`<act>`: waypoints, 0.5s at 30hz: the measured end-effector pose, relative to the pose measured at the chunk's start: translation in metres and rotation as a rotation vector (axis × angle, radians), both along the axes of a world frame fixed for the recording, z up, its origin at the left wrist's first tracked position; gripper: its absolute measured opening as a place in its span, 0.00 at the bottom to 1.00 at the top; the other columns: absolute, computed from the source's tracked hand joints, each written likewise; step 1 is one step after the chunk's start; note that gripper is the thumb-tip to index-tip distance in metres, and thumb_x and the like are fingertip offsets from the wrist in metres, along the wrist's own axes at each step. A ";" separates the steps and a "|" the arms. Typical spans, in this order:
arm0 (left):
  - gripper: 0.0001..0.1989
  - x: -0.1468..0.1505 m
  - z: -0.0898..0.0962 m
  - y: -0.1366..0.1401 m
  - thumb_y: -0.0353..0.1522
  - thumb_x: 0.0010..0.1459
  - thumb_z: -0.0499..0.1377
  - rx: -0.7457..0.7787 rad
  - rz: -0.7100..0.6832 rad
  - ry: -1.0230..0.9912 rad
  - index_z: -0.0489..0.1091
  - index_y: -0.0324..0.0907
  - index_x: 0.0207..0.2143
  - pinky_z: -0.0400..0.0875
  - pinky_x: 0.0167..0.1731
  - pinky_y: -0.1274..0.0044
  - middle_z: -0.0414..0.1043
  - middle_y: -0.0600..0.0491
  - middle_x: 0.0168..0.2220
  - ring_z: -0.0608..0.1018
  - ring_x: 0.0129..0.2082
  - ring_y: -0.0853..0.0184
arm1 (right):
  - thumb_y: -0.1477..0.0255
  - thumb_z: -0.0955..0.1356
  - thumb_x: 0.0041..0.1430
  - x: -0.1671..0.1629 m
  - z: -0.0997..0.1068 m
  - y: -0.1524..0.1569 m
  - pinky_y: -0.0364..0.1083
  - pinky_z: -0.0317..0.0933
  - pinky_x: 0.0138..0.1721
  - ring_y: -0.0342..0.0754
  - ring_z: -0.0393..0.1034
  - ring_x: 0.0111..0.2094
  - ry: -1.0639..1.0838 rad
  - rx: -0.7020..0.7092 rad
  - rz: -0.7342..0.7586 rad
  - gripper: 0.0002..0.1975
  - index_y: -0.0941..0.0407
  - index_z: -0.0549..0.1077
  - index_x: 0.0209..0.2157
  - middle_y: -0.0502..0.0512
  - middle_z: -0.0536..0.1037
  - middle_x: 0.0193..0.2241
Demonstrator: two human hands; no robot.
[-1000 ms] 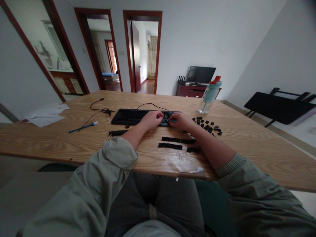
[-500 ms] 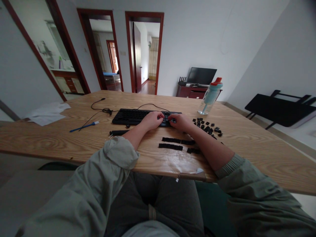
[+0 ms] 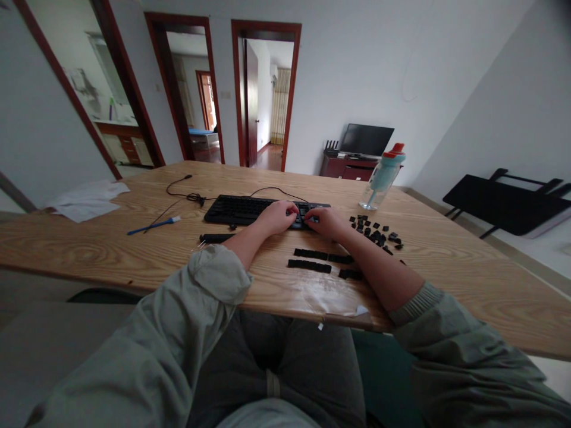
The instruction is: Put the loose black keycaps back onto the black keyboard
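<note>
A black keyboard (image 3: 236, 209) lies across the middle of the wooden table, with both my hands over its right part. My left hand (image 3: 280, 217) is closed, its thumb and fingers curled together above the keys; anything in it is too small to make out. Just to its right, my right hand (image 3: 327, 222) has its fingertips pinched together low over the right-hand keys, and what they hold is hidden. Nearer to me lie rows of black keycaps (image 3: 309, 266), partly covered by my right forearm. A pile of loose keycaps (image 3: 377, 235) sits right of my right hand.
A water bottle (image 3: 382, 178) stands behind the loose keycaps. Left of the keyboard are a coiled cable (image 3: 194, 198), a blue-handled brush (image 3: 154, 226) and white paper (image 3: 91, 201). A black stick-like tool (image 3: 216, 238) lies by my left forearm. Clear film (image 3: 332, 297) covers the front edge.
The view has shifted slightly. Both hands stay at the same part of the keyboard, with only very small finger movement.
</note>
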State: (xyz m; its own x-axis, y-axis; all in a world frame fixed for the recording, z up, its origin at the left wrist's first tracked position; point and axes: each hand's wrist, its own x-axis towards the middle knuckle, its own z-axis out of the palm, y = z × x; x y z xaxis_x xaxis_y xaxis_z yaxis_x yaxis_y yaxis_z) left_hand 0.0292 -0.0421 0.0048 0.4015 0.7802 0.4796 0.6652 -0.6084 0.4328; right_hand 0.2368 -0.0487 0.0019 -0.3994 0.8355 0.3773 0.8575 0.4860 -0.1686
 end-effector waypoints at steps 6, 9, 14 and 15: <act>0.10 0.000 0.001 -0.001 0.31 0.56 0.58 -0.005 -0.001 0.005 0.78 0.43 0.38 0.72 0.46 0.73 0.80 0.50 0.40 0.79 0.41 0.62 | 0.72 0.68 0.59 0.000 0.000 0.001 0.46 0.65 0.44 0.51 0.75 0.41 -0.033 0.020 0.074 0.10 0.55 0.82 0.39 0.56 0.82 0.39; 0.10 0.001 0.001 -0.001 0.31 0.56 0.58 -0.007 0.005 0.006 0.78 0.43 0.38 0.72 0.47 0.73 0.80 0.50 0.40 0.79 0.41 0.62 | 0.73 0.69 0.57 0.002 -0.001 0.003 0.45 0.65 0.44 0.50 0.75 0.40 -0.017 -0.014 0.077 0.10 0.55 0.82 0.40 0.55 0.82 0.39; 0.10 0.000 0.000 0.001 0.31 0.56 0.57 0.004 -0.003 0.004 0.78 0.43 0.37 0.72 0.46 0.73 0.80 0.50 0.40 0.79 0.41 0.62 | 0.72 0.69 0.57 0.003 0.000 0.001 0.45 0.65 0.41 0.50 0.75 0.38 0.014 -0.038 0.008 0.11 0.55 0.82 0.40 0.55 0.82 0.37; 0.10 0.000 0.000 0.001 0.31 0.56 0.57 0.012 -0.008 0.001 0.78 0.42 0.37 0.72 0.46 0.73 0.80 0.50 0.40 0.79 0.41 0.62 | 0.72 0.69 0.57 0.003 0.000 0.001 0.45 0.65 0.42 0.50 0.75 0.38 0.020 -0.037 0.005 0.11 0.55 0.81 0.41 0.55 0.82 0.38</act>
